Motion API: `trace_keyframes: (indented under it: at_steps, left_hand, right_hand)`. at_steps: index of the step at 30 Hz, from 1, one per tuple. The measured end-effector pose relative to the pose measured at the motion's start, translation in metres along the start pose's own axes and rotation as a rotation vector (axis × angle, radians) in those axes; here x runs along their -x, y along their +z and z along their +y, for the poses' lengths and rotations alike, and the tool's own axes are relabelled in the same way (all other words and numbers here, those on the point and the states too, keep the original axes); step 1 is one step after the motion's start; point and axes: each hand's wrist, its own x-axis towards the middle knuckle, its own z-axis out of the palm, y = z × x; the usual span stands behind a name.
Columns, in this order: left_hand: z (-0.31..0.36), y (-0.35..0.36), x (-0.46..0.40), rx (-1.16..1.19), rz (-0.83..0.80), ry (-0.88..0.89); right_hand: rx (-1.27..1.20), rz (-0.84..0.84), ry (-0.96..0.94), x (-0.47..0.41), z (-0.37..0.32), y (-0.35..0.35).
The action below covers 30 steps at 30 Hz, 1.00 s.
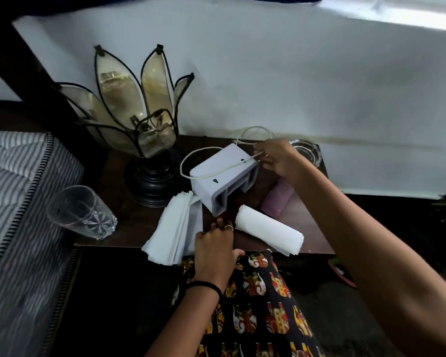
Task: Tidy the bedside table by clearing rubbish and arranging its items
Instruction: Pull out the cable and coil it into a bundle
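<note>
Right hand (276, 158) was at the far side of the dark wooden tabletop (129, 222), fingers pinched on the thin cream cord (211, 175) where it ran off the white boxy plastic holder (222, 176). Likely gathering the cord so it wouldn't trail loose across the surface. Cord looped out left of the holder and arced again behind it, near the wall.

Left hand (214, 246) sat at the near edge, fingers straight and pressing on the tabletop just below the holder's open end. Held nothing. Probably bracing, or steadying the holder while the cord got pulled.

Holder lay tipped on its back, mounting holes up, slots facing the near right. So it wasn't in a usable position yet.

Loose stack of white paper sheets (173, 233) overhung the near edge, touching the left hand's side. Rolled white paper (268, 233) lay just right of that hand. Both looked like rubbish candidates, not yet cleared.

Also there: petal-shaped glass lamp on a black base (144, 140) at far left, clear glass ashtray (307, 150) at far right behind the right hand, mauve rolled cloth (276, 199) under the right forearm. Clear drinking tumbler (80, 212) lay tilted on the striped mattress (23, 176), off the tabletop. Judgement: task early, sorting stage.
</note>
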Motion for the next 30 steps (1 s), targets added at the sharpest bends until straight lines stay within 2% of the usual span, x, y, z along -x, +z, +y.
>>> trace_keyframes:
  at_steps: [3, 7, 14, 19, 23, 30]
  left_hand:
    - [0.001, 0.003, -0.001, 0.015, -0.016, 0.009]
    - [0.004, 0.004, -0.002, 0.005, -0.047, 0.011]
    - [0.0, -0.004, 0.0, -0.001, -0.11, 0.016]
    - [-0.005, -0.02, 0.006, 0.07, -0.213, 0.013]
    - [-0.006, -0.042, 0.015, 0.139, -0.146, 0.011]
    - [0.0, -0.089, 0.032, 0.201, -0.057, -0.014]
  right_hand:
    - [-0.12, 0.063, -0.101, 0.007, -0.014, -0.002]
    - [-0.39, -0.066, -0.23, 0.044, -0.043, -0.003]
    - [-0.539, -0.225, -0.446, 0.107, -0.101, -0.009]
    - [-0.574, -0.264, -0.643, 0.151, -0.132, -0.025]
    - [-0.59, -0.259, -0.754, 0.18, -0.153, -0.043]
    - [-0.593, -0.175, -0.82, 0.223, -0.194, -0.084]
